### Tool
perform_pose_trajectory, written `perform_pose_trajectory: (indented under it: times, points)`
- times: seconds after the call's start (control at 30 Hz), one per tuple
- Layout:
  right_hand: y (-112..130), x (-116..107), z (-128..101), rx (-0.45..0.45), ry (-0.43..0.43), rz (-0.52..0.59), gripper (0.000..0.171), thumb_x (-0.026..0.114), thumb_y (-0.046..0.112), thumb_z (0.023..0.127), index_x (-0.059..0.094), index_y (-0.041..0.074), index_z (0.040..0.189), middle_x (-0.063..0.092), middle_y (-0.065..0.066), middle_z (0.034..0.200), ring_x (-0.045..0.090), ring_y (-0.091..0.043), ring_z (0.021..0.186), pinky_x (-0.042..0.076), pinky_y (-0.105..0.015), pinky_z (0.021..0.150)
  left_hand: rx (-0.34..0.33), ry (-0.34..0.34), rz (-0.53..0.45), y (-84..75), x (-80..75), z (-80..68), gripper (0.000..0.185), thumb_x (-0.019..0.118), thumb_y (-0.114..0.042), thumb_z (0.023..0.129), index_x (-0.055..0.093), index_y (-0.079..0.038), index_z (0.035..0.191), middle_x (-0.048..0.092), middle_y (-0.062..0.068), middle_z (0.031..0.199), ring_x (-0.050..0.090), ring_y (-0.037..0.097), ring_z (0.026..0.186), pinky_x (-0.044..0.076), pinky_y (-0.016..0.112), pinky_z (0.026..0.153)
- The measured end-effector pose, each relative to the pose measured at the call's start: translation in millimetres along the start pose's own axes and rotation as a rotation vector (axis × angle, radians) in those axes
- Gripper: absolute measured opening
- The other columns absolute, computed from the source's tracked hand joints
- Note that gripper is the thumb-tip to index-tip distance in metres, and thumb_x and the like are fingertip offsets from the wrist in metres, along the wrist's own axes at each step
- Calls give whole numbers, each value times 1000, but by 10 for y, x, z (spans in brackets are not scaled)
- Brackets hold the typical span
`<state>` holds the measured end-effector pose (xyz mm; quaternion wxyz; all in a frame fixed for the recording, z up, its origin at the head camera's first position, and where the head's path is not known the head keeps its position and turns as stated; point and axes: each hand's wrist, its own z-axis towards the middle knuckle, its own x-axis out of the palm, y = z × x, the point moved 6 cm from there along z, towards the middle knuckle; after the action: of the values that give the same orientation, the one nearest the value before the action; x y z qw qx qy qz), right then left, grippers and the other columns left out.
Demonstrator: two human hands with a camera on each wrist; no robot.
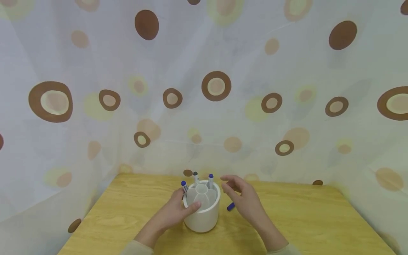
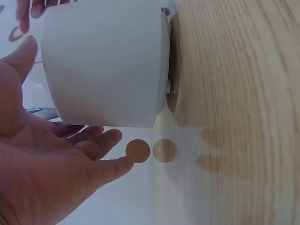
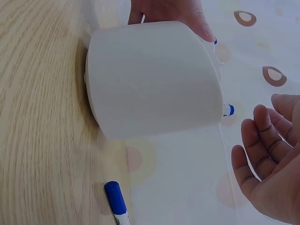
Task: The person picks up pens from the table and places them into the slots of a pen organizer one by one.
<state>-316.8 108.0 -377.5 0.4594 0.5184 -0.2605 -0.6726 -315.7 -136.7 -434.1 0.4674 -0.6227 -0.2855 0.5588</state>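
Note:
A white round pen holder (image 1: 204, 219) with inner dividers stands on the wooden table. My left hand (image 1: 173, 210) holds it from the left, the thumb over the near rim and the fingers along its outer side. Three markers stand in its sections: a blue-capped marker (image 1: 184, 186) at the left, a dark-capped marker (image 1: 196, 178) at the back and another blue-capped marker (image 1: 210, 181) at the right. My right hand (image 1: 245, 198) hovers right of the rim, fingers loosely bent and holding nothing. Below it, a loose marker (image 3: 116, 199) with a blue cap lies on the table.
The light wooden tabletop (image 1: 306, 219) stretches to both sides of the holder. A pale curtain (image 1: 242, 117) with brown and beige dots hangs behind the table and along its sides.

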Motion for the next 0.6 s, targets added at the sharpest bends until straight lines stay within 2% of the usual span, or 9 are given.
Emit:
perform_pose_trajectory:
  times: [0.2,0.6]
  points:
    - [-23,-32,8,21,-5,4,27,70,30,111,74,21,136,74,7,101,73,-19,116,56,-57,109,-41,17,-17,61,21,22,110,78,-57,101,21,8,170,34,39,169,32,58,157,25,75,125]
    - [-199,-93,23,22,2,-51,24,71,22,111,75,20,134,74,8,96,71,-13,103,59,-50,100,-31,26,-24,84,47,32,107,79,-55,101,23,4,170,38,34,168,37,55,155,28,75,124]
